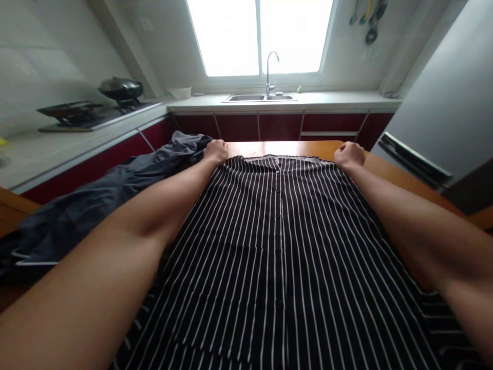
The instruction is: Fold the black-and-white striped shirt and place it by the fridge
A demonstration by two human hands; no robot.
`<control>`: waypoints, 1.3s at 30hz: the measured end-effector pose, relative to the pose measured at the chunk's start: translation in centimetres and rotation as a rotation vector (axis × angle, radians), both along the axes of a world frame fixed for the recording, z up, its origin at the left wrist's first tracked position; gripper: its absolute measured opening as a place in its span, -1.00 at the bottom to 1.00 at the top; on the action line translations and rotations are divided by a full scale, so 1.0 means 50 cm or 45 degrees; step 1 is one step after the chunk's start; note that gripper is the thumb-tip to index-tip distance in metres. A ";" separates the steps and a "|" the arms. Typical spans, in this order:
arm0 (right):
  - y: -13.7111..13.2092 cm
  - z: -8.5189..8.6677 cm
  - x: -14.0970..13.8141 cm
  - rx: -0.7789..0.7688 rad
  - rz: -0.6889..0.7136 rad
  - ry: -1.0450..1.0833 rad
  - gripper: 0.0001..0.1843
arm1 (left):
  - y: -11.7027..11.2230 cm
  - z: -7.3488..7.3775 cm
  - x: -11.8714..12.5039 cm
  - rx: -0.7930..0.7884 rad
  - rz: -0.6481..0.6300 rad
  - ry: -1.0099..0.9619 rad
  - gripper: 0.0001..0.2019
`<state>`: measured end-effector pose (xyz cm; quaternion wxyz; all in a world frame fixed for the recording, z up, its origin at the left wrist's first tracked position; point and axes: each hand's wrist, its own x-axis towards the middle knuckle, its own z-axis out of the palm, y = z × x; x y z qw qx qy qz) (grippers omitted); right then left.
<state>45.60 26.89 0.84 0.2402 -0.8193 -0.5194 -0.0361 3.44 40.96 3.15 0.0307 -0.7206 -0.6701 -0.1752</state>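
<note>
A black shirt with white stripes [246,231] lies spread front side up over the wooden table [327,148], its button row running down the middle. At the shirt's far left corner, my left hand [216,150] is closed on the fabric. My right hand [349,154] grips the far right corner in a fist. Between the hands the far edge of the shirt is stretched fairly straight. Its near end runs out of the bottom of the view, and my forearms cover parts of both sides.
Dark grey clothes [115,180] are heaped on the left. A counter with a sink [246,97] and faucet [269,72] runs along the window wall. Pans [121,90] sit on the stove at left. A fridge [442,103] stands at right.
</note>
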 end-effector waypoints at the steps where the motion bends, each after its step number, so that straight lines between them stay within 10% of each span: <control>1: 0.004 -0.003 -0.027 0.021 0.020 -0.017 -0.60 | -0.011 0.003 0.027 0.059 -0.091 0.018 -0.70; 6: 0.014 -0.034 -0.200 -0.033 0.515 -0.118 -0.51 | -0.066 -0.013 0.186 -0.016 -0.589 0.021 -0.74; 11: -0.009 -0.062 -0.298 -0.272 0.643 -0.100 -0.35 | -0.070 -0.045 0.261 -0.281 -0.534 0.018 -0.68; 19: -0.019 -0.060 -0.301 -0.269 0.632 -0.043 -0.36 | -0.045 -0.029 0.256 -0.393 -0.388 0.037 -0.87; 25: -0.011 -0.071 -0.304 -0.201 0.594 -0.017 -0.38 | -0.063 -0.033 0.277 0.092 -0.586 -0.192 -0.84; 33: -0.016 -0.072 -0.305 -0.150 0.566 -0.033 -0.42 | -0.099 -0.069 0.290 0.201 -0.514 -0.432 -0.83; 39: -0.017 -0.069 -0.307 -0.171 0.540 -0.043 -0.40 | -0.111 -0.094 0.272 0.094 -0.860 -0.283 -0.70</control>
